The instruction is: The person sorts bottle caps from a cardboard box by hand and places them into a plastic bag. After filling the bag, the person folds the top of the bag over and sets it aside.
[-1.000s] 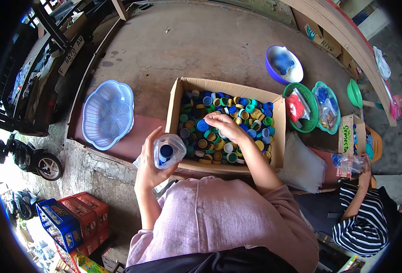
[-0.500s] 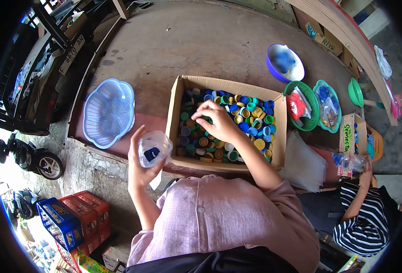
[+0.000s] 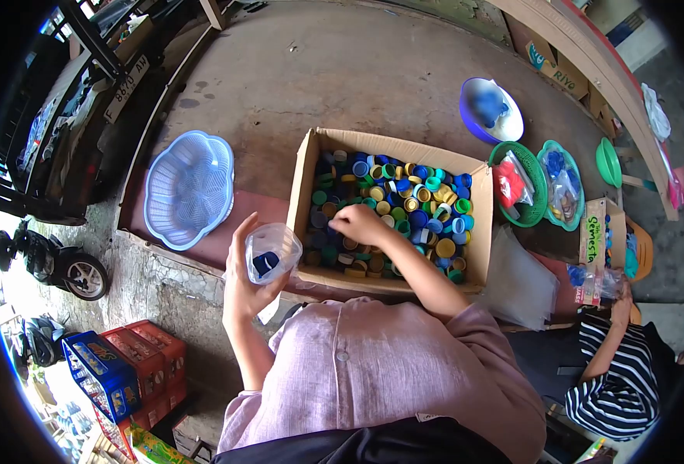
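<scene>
A clear plastic cup (image 3: 284,241) with dark blue caps (image 3: 265,264) at its bottom is held in my left hand (image 3: 243,282), just left of the cardboard box. My right hand (image 3: 359,224) is over the left half of the cardboard box (image 3: 412,149), its fingers pinched together at the caps; whatever they hold, if anything, is too small to make out. Many bottle caps (image 3: 412,205) in blue, green, yellow and brown fill the box.
A light blue basket (image 3: 189,189) lies left of the box. To the right are a purple bowl (image 3: 467,112), a green basket (image 3: 539,185), a teal basket (image 3: 582,185) and plastic sheets (image 3: 516,282). A co-worker in striped clothing (image 3: 617,379) handles a plastic bag (image 3: 607,283) at far right.
My right hand has moved slightly down and its fingers have closed from a loose, parted pose. My left hand still holds the cup.
</scene>
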